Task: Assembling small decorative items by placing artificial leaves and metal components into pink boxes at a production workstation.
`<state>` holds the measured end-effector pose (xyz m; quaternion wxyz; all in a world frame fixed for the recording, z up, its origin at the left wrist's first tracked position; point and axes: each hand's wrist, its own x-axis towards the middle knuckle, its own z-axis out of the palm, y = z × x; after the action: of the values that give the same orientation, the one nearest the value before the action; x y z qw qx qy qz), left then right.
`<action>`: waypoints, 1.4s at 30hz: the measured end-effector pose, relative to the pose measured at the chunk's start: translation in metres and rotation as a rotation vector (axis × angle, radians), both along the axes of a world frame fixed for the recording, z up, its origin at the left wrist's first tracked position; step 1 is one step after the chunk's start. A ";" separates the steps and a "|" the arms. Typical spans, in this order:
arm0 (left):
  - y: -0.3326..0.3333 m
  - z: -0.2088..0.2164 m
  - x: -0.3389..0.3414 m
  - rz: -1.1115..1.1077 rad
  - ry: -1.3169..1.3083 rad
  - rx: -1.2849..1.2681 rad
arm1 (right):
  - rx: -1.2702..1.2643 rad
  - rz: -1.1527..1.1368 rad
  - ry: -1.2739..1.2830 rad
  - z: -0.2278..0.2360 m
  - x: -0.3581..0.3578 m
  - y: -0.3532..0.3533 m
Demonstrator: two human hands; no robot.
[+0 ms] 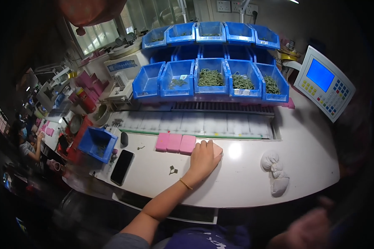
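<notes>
My left hand (204,158), with a beaded bracelet at the wrist, is closed over a pale pink block (217,150) at the right end of a row. Beside it to the left stand pink blocks (175,142), set edge to edge. Low at the right, off the table's front edge, my right hand (307,230) is smeared by motion, so its fingers cannot be made out. A small dark metal piece (173,169) lies on the white tabletop (237,182), left of my left forearm. Another small piece (141,147) lies farther left.
Behind the blocks, blue bins (211,76) stand in tiers, several holding greenish pieces. A phone (122,167) and a blue tray (98,144) are at left. A white cloth bundle (275,173) and a control panel (325,83) are at right. Another person (29,145) sits far left.
</notes>
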<state>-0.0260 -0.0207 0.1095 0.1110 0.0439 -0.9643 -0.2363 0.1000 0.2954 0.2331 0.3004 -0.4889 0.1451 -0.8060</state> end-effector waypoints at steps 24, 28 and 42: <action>0.047 -0.005 0.107 -0.403 0.204 0.738 | 1.031 -0.873 -0.327 -0.125 -0.028 -0.125; 0.044 -0.012 0.106 -0.375 0.272 0.800 | 1.098 -0.866 -0.365 -0.132 -0.032 -0.125; 0.007 0.007 0.099 -0.180 -0.271 1.211 | 1.283 -1.563 0.512 -0.136 -0.060 -0.096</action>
<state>0.0731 -0.0136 0.1165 -0.0772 0.0471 -0.6649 -0.7414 0.0399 0.1991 0.0967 -0.1416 -0.1637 0.8816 -0.4195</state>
